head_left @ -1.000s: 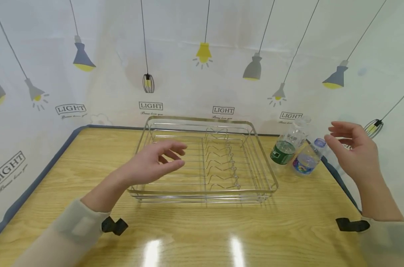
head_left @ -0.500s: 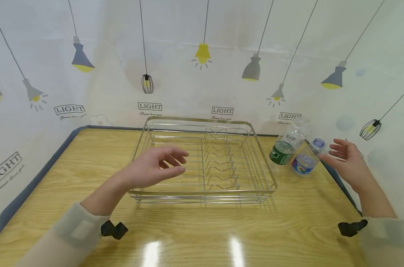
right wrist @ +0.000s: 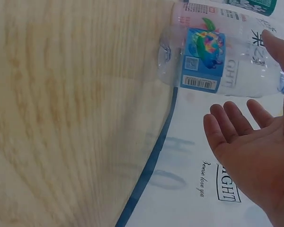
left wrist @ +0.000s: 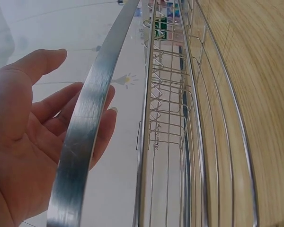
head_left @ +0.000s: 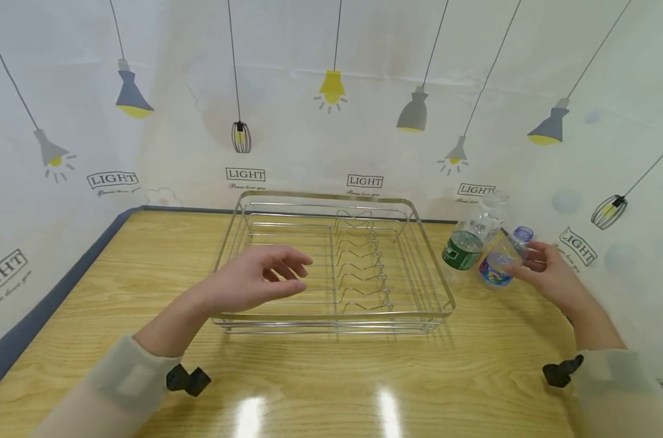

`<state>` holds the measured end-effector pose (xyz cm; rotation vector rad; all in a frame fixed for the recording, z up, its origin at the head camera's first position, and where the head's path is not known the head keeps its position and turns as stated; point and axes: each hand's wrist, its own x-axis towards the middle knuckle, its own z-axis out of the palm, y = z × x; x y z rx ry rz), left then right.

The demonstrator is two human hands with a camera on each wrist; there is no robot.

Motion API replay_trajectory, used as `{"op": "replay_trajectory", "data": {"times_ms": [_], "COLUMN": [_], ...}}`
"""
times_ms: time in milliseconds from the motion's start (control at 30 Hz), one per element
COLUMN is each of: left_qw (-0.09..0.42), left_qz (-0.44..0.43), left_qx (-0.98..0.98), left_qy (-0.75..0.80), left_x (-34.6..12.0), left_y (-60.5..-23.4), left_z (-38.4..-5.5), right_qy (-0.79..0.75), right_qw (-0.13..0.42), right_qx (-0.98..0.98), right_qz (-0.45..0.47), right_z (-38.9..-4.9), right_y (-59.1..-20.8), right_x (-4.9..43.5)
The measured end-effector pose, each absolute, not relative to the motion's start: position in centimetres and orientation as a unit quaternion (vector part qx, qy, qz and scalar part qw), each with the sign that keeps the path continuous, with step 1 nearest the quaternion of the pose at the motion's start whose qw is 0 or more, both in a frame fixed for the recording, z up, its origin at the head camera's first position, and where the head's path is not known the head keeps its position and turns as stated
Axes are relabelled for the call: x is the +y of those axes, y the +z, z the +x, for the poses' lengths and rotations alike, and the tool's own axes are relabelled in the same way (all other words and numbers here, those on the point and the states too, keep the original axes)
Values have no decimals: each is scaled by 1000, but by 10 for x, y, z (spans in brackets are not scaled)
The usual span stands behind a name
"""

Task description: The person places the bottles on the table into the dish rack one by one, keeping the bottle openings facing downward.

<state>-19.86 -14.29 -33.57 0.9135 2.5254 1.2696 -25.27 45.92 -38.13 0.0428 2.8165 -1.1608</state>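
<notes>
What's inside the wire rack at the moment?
In the rack, a row of bent wire dividers stands right of the middle; the table shows between the bars. The left hand covers part of the left side, which the head view cannot show.

Left hand (left wrist: 21,137) partly behind rack rim (left wrist: 87,118), 2 sleeves (head_left: 107,389) cropped below

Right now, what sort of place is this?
Probably a staged tabletop setup, not a working kitchen: a wood-grain table, a lamp-print backdrop along its back and sides, and a wire dish rack on top.
</notes>
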Motion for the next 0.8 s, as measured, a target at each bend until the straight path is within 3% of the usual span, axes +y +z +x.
{"op": "replay_trajectory", "data": {"times_ms": [300,633,800], "left_qw": [90,89,92], "left_qz": [306,306,305], "left_qx": [848,847,848], "left_qy": [423,425,424], "left_x": [-143,-143,-143], "left_y": [-336,-338,-337], "left_z": [-198,-199,-198], "right_qy": [-373,-355,-356], "right_qw": [43,-10,-65], "right_qx": [927,935,931], "right_qz": [4,12,44], "right_z": [-256,-251,-248], "right_y": [-390,-395,-390], "right_x": [456,455,454]}}
